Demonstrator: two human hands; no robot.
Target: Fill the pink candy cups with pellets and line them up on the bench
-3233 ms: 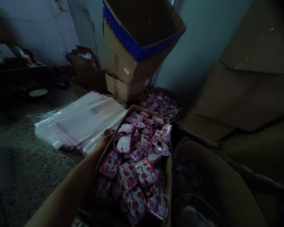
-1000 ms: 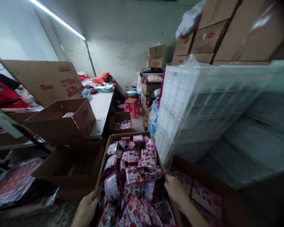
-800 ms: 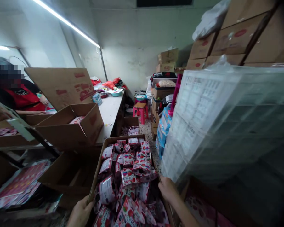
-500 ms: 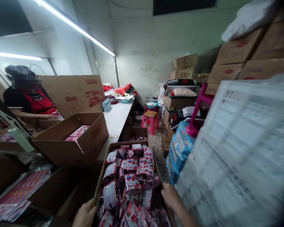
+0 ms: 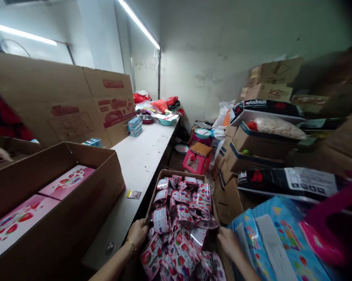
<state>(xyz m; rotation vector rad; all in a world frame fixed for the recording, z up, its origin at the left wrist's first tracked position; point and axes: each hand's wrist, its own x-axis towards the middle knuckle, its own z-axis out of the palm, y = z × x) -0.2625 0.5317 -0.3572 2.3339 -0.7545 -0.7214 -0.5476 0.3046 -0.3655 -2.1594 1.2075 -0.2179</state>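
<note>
A cardboard box [image 5: 176, 174] sits low in the middle of the view, heaped with several pink-and-red strawberry-print sachets [image 5: 184, 230]. My left hand [image 5: 137, 233] wraps over the box's left wall, a ring on one finger. My right hand [image 5: 229, 242] grips the right wall, across from it. Sachets fill the box to its rim, and its bottom is hidden.
A long white table [image 5: 141, 156] runs along the left, with a small card [image 5: 134, 194] near its edge. An open box of pink cartons [image 5: 64, 181] stands at left. A co-worker's red apron [image 5: 0, 125] shows at the far left. Stacked cartons [image 5: 260, 144] and a pink stool [image 5: 197, 158] stand ahead.
The view has swung right and along the table, and the translucent white plastic sheet has left the view. Both hands stay on the box walls. The co-worker has moved mostly out of view.
</note>
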